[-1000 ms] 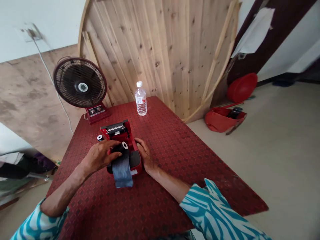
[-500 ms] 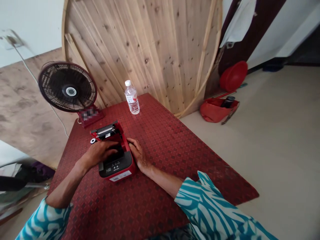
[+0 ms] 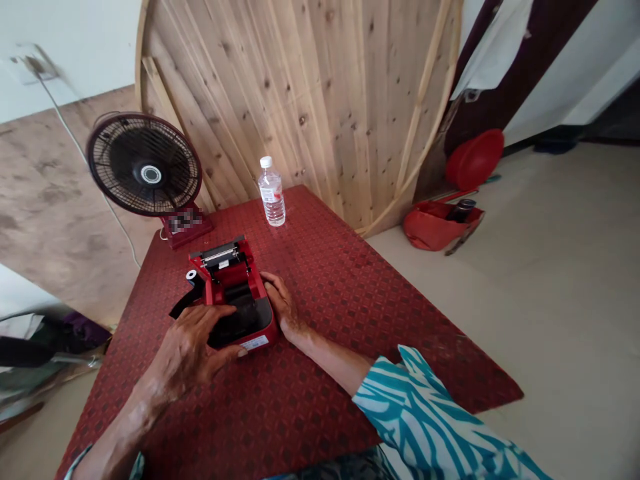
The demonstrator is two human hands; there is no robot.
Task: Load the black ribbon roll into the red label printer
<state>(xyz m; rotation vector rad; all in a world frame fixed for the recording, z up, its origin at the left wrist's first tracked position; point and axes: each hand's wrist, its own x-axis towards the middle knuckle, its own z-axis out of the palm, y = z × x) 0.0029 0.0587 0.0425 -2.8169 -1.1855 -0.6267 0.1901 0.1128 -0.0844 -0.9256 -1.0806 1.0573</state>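
A red and black label printer (image 3: 263,310) stands on the table with its lid (image 3: 223,257) raised at the back. The dark inside of the printer shows. My left hand (image 3: 185,347) is over the front left of the printer, fingers stretched across its black top and thumb apart, near the white sticker (image 3: 256,343) on the front. Nothing shows between those fingers. Against the printer's right side rests my right hand (image 3: 283,307), its fingers extended along the wall. Left of the printer is a small roll with a white end (image 3: 191,275), and a black strip (image 3: 184,303) beside it.
A clear water bottle (image 3: 273,193) stands at the back of the red patterned table (image 3: 360,320). To its left is a fan (image 3: 150,175). Behind leans a large round wooden board (image 3: 310,100). On the floor at right lie a red bag (image 3: 430,230) and a red basin (image 3: 475,160).
My left hand has come out of the printer's opening and moved toward its front left, thumb now spread. The black strip at left has come into sight. My right hand stays at the side.
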